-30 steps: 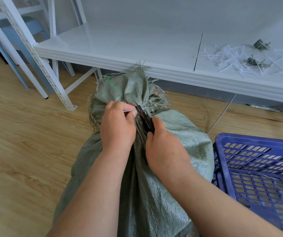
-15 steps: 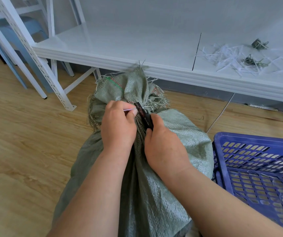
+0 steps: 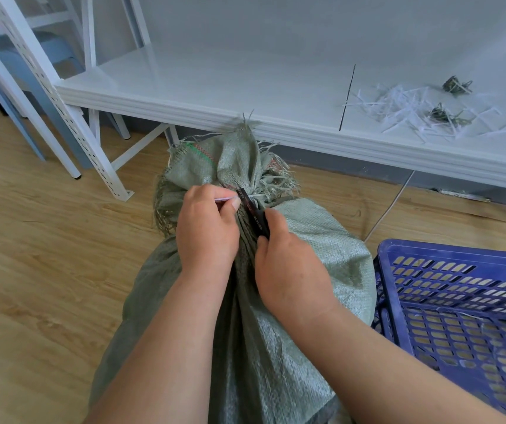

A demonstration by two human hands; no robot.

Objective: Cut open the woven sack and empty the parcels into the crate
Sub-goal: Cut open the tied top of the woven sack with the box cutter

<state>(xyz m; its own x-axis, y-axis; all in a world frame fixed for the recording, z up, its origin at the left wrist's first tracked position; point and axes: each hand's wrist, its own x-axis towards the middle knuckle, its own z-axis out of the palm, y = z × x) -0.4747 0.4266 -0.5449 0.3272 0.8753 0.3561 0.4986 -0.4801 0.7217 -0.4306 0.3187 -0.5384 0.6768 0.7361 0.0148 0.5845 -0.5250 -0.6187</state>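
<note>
We are right over the woven sack (image 3: 316, 240), which stands on the wooden floor (image 3: 46, 270) between our forearms, its gathered, frayed neck (image 3: 239, 160) pointing up and away from us toward the edge of the white shelf (image 3: 245, 87). Our left hand (image 3: 207, 228) is clamped around the bunched fabric just under the neck, thumb and forefinger pinching a thin pale strip (image 3: 225, 198), probably the tie. Our right hand (image 3: 288, 270) is closed on a dark cutter (image 3: 253, 211), whose long body slants up and to the left, its tip nosing in right beside the left thumb at the choke point.

That is the relation that matters, we judge: the tie runs across the neck, the tool lies nearly along the sack's length, and the two hands sit almost touching on either side of it. The right hand does the cutting, and the left fingers are very near the edge.

The blue crate (image 3: 460, 301) waits just beside the sack on our right, nearer the right arm, so tipping would go that way.

We cannot see the blade's edge, nor whether the tie is cut through. The parcels are hidden inside the sack, and the crate is cut off by the frame. White shreds (image 3: 414, 114) lie on the shelf, well apart.
</note>
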